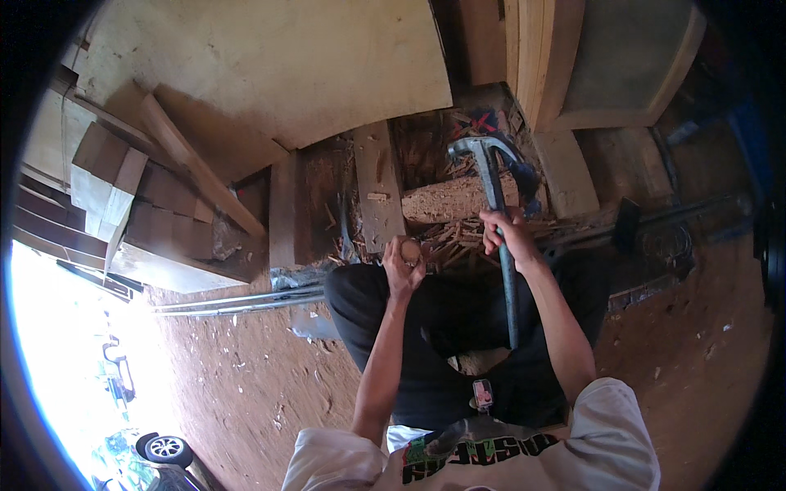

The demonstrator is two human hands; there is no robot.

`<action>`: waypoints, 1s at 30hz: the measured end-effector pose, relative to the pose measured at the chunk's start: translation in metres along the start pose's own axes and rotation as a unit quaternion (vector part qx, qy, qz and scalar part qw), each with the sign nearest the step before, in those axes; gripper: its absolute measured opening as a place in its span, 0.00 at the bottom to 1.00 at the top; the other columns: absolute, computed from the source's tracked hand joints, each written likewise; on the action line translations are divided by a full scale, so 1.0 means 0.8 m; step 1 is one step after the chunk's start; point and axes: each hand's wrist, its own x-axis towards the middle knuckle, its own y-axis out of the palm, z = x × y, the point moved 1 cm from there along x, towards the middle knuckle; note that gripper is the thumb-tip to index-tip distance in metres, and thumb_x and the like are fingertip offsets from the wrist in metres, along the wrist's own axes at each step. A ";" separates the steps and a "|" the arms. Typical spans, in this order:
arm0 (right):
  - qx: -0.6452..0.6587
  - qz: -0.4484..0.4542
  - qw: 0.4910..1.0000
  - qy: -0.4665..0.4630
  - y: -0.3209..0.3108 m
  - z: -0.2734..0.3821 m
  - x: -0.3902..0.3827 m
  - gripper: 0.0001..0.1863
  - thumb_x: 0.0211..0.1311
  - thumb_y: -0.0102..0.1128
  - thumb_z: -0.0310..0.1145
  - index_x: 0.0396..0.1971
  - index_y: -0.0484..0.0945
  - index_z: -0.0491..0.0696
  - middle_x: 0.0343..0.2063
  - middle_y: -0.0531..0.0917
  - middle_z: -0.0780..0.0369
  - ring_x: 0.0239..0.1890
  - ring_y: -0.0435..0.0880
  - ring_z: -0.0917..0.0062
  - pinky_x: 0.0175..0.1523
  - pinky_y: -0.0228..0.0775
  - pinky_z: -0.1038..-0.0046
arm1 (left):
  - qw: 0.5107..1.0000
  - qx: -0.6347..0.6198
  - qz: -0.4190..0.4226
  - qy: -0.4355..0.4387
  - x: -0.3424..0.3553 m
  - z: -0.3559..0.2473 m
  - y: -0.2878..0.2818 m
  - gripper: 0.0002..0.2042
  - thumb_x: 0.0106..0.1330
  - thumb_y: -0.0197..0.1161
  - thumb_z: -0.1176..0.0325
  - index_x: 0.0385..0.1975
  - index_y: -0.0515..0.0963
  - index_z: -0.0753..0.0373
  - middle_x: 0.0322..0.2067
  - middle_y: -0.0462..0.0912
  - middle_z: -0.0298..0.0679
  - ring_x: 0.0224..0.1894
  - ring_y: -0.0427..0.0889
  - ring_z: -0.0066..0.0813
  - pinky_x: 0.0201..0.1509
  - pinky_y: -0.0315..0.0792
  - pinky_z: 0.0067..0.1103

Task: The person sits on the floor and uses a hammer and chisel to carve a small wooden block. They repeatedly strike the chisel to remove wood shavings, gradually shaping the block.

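Note:
My left hand (pixel 400 272) is closed around a short round piece of wood (pixel 410 250), its pale circular end facing up. In my right hand (pixel 511 235) is a claw hammer (pixel 494 182), gripped partway along its bluish handle. The hammer head points away from me, and the handle's lower end hangs over my lap. Beyond both hands lies a rough, hacked log (pixel 450 201), with the hammer head above its far side. Wood chips (pixel 454 243) are heaped between the log and my knees.
A large pale board (pixel 286 65) leans at the far left, with a plank (pixel 201 168) slanting beside it. Stacked wood blocks (pixel 102 188) stand at left. Metal pipes (pixel 246 303) run beside my left knee. A framed panel (pixel 626 61) stands far right. Reddish dirt floor (pixel 246 376) surrounds me.

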 end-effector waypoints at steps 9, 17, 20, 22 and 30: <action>0.049 -0.076 0.991 0.097 -0.023 -0.028 0.020 0.16 0.61 0.58 0.36 0.20 0.61 0.54 0.09 0.59 0.75 0.08 0.57 0.92 0.12 0.47 0.84 | 0.954 -0.236 -0.180 -0.042 0.069 -0.014 -0.026 0.07 0.58 0.62 0.80 0.28 0.70 0.64 0.26 0.74 0.32 0.29 0.74 0.20 0.34 0.70 0.17; 0.008 -0.062 0.991 0.118 -0.029 -0.045 0.030 0.14 0.60 0.58 0.35 0.20 0.62 0.54 0.10 0.60 0.75 0.09 0.58 0.91 0.14 0.50 0.82 | 0.972 -0.219 -0.081 -0.027 0.157 -0.007 -0.001 0.05 0.58 0.62 0.76 0.26 0.71 0.64 0.23 0.74 0.32 0.28 0.72 0.20 0.35 0.67 0.19; 0.001 -0.060 0.992 0.115 -0.031 -0.046 0.030 0.13 0.59 0.57 0.35 0.21 0.64 0.52 0.09 0.61 0.74 0.09 0.59 0.89 0.14 0.53 0.81 | 0.978 -0.188 -0.076 -0.041 0.151 -0.001 0.024 0.05 0.59 0.62 0.75 0.28 0.72 0.65 0.26 0.75 0.34 0.29 0.73 0.20 0.37 0.68 0.19; -0.013 -0.065 0.992 0.110 -0.034 -0.048 0.031 0.12 0.59 0.58 0.35 0.21 0.64 0.52 0.09 0.61 0.73 0.09 0.59 0.89 0.14 0.53 0.80 | 0.978 -0.179 -0.102 -0.033 0.146 0.000 0.033 0.05 0.59 0.62 0.75 0.28 0.72 0.65 0.25 0.75 0.34 0.29 0.73 0.20 0.37 0.69 0.20; 0.015 -0.082 0.988 0.127 -0.043 -0.055 0.035 0.11 0.58 0.57 0.32 0.22 0.63 0.52 0.11 0.61 0.73 0.11 0.60 0.89 0.16 0.55 0.80 | 0.983 -0.163 -0.078 -0.020 0.140 -0.005 0.034 0.05 0.60 0.61 0.76 0.27 0.71 0.65 0.23 0.74 0.33 0.29 0.73 0.19 0.36 0.68 0.18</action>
